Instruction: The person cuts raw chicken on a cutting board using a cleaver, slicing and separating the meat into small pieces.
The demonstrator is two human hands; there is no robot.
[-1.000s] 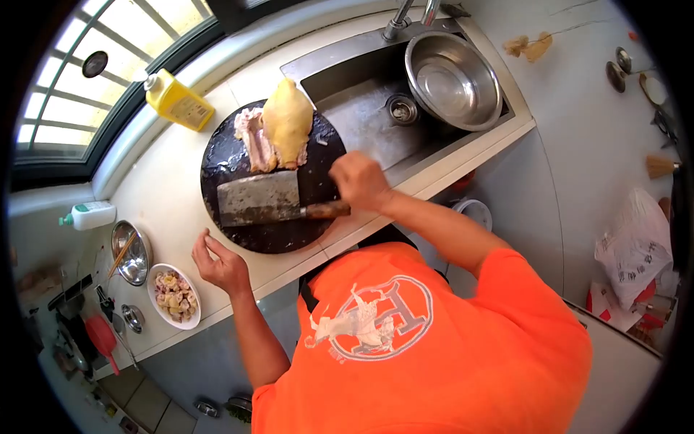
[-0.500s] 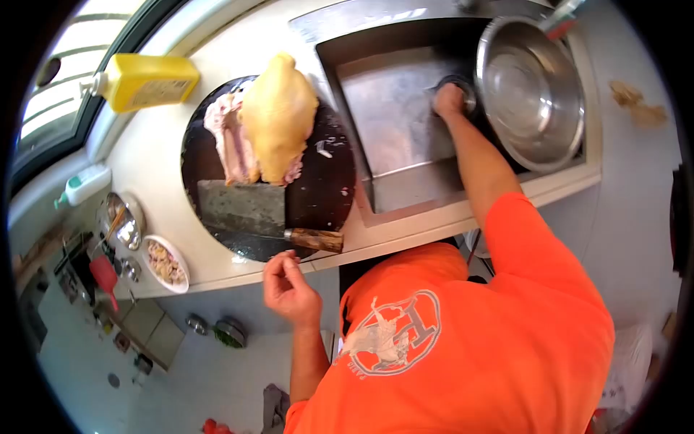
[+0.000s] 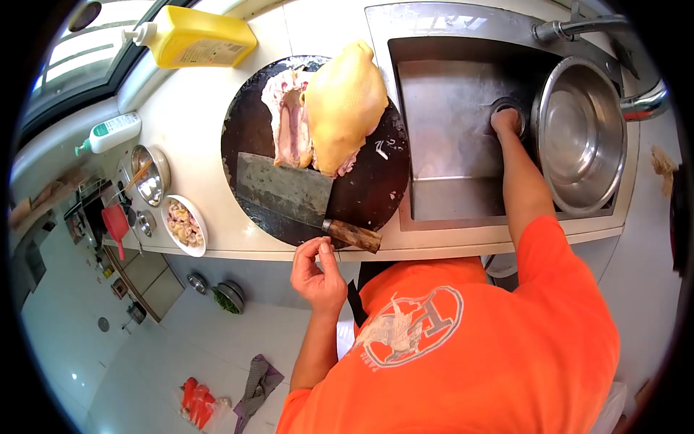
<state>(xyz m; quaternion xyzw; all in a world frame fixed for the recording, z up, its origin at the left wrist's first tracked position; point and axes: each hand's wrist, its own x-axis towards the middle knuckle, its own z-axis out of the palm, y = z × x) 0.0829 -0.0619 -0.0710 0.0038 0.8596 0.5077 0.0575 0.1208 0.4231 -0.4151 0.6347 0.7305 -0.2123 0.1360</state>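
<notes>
My right hand [image 3: 508, 120] reaches down to the round drain [image 3: 510, 110] in the steel sink [image 3: 454, 167]; its fingers are hidden there. In front of my body, my left hand [image 3: 318, 277] is curled with thumb and fingers together, and nothing shows in it. It is nearest to the wooden handle of a cleaver [image 3: 284, 189], which lies flat on a round dark chopping board [image 3: 369, 197]. Beyond the blade, yellow-skinned raw poultry [image 3: 345, 108] rests on the board beside an opened, bony piece of carcass [image 3: 290, 123].
A large steel basin [image 3: 580, 137] sits over the sink's right side, below the faucet [image 3: 589, 27]. Left of the board are a yellow pump bottle [image 3: 202, 37], a white bottle [image 3: 114, 133], a steel bowl [image 3: 150, 176] and a white dish of meat pieces [image 3: 185, 226].
The view has shifted, so the counter and board appear farther right. My right hand stays at the drain, and my left hand stays curled near the cleaver handle.
</notes>
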